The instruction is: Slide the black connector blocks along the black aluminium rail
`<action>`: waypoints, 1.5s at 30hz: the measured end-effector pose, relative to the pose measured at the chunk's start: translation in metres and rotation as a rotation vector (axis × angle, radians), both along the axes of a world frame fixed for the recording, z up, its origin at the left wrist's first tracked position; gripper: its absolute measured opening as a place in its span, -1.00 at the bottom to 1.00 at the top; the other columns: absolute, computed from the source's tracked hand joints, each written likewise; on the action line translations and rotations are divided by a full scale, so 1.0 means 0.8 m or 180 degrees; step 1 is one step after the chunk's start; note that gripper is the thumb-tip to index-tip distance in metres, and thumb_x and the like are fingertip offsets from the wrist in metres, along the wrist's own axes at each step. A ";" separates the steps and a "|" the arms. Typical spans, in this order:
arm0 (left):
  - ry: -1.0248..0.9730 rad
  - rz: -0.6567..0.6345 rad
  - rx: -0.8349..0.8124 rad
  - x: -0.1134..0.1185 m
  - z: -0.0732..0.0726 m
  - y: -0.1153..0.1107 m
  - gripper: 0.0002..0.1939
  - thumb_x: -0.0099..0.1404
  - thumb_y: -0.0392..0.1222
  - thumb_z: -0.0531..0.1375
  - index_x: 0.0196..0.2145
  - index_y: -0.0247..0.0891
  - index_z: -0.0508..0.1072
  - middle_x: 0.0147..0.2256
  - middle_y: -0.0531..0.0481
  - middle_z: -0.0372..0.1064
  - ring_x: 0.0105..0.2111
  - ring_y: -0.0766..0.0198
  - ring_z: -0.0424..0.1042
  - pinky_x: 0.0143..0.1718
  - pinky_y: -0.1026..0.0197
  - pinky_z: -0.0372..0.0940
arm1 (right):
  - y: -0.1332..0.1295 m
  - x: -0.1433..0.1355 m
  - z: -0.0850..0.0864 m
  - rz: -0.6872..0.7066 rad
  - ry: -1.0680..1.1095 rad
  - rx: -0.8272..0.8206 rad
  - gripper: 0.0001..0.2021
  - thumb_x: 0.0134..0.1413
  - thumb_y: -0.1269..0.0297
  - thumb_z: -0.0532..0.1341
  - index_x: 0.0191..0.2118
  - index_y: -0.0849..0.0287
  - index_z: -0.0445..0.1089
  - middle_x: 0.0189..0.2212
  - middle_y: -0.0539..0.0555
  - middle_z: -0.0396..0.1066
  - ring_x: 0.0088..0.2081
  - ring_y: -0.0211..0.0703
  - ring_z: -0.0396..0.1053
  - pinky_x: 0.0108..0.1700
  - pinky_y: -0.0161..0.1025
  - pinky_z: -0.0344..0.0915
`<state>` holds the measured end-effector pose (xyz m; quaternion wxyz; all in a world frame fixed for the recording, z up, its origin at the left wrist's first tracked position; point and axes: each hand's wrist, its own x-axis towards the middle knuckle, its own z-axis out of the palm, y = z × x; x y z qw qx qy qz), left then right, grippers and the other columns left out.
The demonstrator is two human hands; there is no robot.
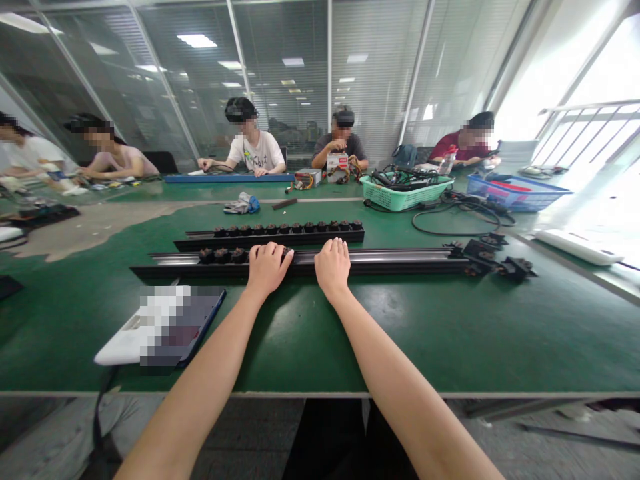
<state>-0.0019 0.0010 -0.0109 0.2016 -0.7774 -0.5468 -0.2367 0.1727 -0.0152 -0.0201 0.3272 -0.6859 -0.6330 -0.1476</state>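
A long black rail (400, 261) with a shiny silver channel lies across the green table in front of me. Several black round-topped socket-like pieces (223, 255) sit in its left part. My left hand (269, 268) curls over the rail just right of those pieces, its thumb beside another black piece (287, 252) that the fingers partly hide. To the right, my right hand (333, 268) has its fingers bent together over the rail's far edge. Behind it lies a shorter black rail (320, 236) filled with a row of similar pieces. More loose black pieces (483, 259) lie at the long rail's right end.
A white device and dark phone (200, 327) lie front left. Farther back are a grey-blue glove (243, 203), a green basket (405, 197) of cables, a blue basket (520, 195) and a black cable (450, 227). A white power strip (577, 247) lies right. Several people sit opposite.
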 end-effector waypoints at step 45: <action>0.0008 0.0001 -0.0006 0.001 0.001 -0.001 -0.49 0.56 0.08 -0.13 -0.07 -0.25 0.52 -0.07 -0.23 0.45 -0.06 -0.05 0.40 0.17 -0.14 0.09 | -0.018 0.002 0.019 -0.0149 0.0067 -0.0428 -0.61 0.36 0.48 -0.09 0.14 0.33 0.36 0.17 0.55 0.37 0.30 0.15 0.27 0.39 0.20 -0.07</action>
